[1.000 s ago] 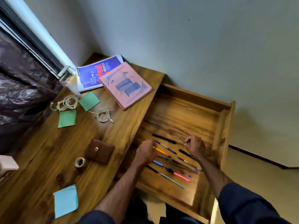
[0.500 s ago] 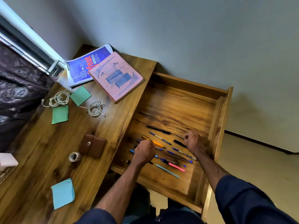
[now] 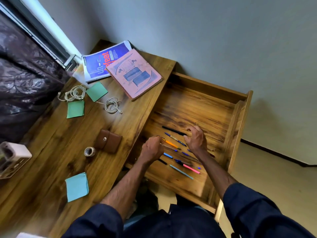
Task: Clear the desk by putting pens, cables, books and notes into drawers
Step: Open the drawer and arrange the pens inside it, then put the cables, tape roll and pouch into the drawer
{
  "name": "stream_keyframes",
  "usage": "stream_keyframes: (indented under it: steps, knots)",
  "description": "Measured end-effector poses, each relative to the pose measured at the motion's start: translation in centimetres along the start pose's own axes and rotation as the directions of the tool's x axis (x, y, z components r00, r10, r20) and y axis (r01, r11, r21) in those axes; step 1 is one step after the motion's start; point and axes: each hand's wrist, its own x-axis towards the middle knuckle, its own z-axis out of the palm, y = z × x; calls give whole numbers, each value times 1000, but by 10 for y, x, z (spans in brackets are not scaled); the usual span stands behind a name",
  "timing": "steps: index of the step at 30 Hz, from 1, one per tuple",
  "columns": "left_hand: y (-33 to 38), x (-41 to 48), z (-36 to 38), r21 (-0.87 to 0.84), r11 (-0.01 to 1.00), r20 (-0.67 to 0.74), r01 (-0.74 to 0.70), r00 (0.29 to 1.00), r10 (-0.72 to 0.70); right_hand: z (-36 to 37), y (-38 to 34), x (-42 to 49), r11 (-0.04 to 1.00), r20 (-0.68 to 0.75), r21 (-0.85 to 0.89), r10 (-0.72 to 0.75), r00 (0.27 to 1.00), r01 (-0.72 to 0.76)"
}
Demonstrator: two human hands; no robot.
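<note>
The open wooden drawer sticks out to the right of the desk. Several pens lie in a row on its floor, among them a black, an orange and a pink one. My left hand is a closed fist at the pens' left ends; whether it grips one is unclear. My right hand hovers over the row with its fingers spread and holds nothing. On the desk lie a blue book, a pink book, two coiled white cables, two green notes and a light blue note.
A brown wallet and a small tape roll sit near the desk's drawer-side edge. A white block stands at the left edge. Dark curtain hangs on the left. The wall runs behind the desk and drawer.
My right hand has opened from a fist and shifted left over the pens. My left hand stays closed at their left ends. The camera view has shifted.
</note>
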Motion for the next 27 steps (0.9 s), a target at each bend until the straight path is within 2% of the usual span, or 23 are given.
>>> stream_keyframes:
  steps: [5, 9, 12, 18, 22, 27]
  knots:
    - [-30, -28, -38, -67, 997, -184, -27, 983, 14, 16, -83, -23, 942, -69, 167, -285, 956, 293]
    - [-76, -67, -68, -181, 983, -391, 35, 914, -105, 43, -155, -49, 843, -69, 233, -483, 873, 485]
    - [-119, -98, -85, -245, 967, -473, 68, 863, -180, 66, -200, -73, 794, 6, 231, -579, 815, 562]
    - [-210, -159, -101, -318, 914, -510, 253, 766, -390, 110, -268, -124, 764, 137, 237, -638, 758, 600]
    - [-249, -180, -106, -348, 867, -458, 356, 743, -488, 132, -283, -145, 767, 221, 200, -641, 735, 609]
    - [-268, -186, -106, -360, 844, -440, 396, 726, -529, 144, -294, -149, 766, 252, 163, -642, 725, 622]
